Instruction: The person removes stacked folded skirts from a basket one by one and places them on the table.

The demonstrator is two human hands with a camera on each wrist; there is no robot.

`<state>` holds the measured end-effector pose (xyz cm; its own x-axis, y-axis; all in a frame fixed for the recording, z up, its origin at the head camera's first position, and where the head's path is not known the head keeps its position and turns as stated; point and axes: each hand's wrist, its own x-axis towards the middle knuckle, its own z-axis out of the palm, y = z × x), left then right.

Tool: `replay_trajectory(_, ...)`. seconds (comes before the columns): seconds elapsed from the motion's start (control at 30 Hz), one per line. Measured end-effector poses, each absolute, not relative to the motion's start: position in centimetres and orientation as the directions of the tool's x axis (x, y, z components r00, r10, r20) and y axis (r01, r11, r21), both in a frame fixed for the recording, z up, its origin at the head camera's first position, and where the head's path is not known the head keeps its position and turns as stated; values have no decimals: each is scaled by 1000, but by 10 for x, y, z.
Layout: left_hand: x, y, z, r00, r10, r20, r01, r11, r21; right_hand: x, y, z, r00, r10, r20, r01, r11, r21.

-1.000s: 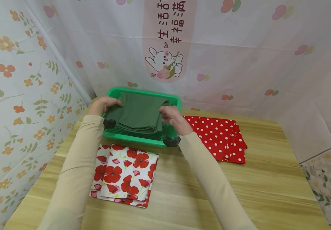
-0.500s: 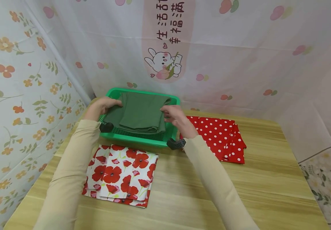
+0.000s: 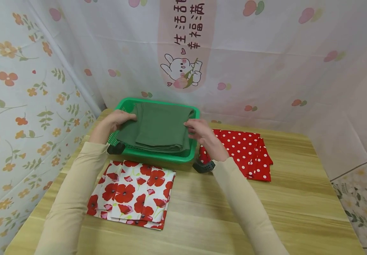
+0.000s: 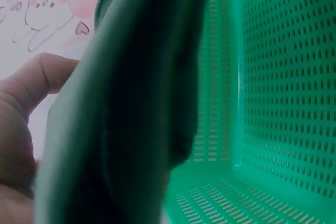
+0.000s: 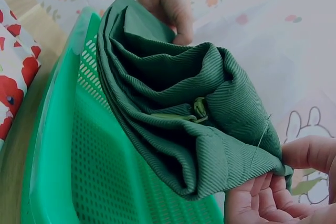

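A folded dark green cloth hangs above the green plastic basket, held at both sides. My left hand pinches its left part, thumb on top. At the right edge, my right hand grips the cloth between thumb and fingers. From the right wrist view, the cloth shows several stacked layers and a thin green strip between the folds. In the left wrist view, the basket's perforated inside lies beyond the cloth's dark underside, and some fingers of the left hand are hidden behind the fabric.
A folded white cloth with red poppies lies on the wooden table in front of the basket. To the right lies a folded red cloth with white dots. Printed curtains hang close behind and at the left.
The green cloth has risen toward the camera and shifted slightly right, held by both hands. My right hand has moved right and my left wrist a little left. The other cloths stay put.
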<state>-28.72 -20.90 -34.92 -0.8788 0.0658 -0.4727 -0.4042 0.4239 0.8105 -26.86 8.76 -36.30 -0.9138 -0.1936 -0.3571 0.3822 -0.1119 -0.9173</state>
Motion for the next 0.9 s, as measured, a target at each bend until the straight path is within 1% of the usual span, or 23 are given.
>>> replay_trajectory(0.33,-271,-202,-346,-897,102,-431,-359,404,841,-256,102,-361,-923,-251,-291,332,-137,-933)
replay_trajectory(0.47,-265,-200,-345,-900,126,-418,-350,365,863,-251,110,-361,-922,-271,-276,321,-140,-937)
replay_trajectory(0.7,-256,-193,-345,-900,177,-399,-332,314,889,-240,121,-358,-923,-284,-261,323,-201,-925)
replay_trajectory(0.9,-247,-188,-348,-906,183,-381,-323,279,904,-232,129,-357,-924,-291,-247,307,-182,-934)
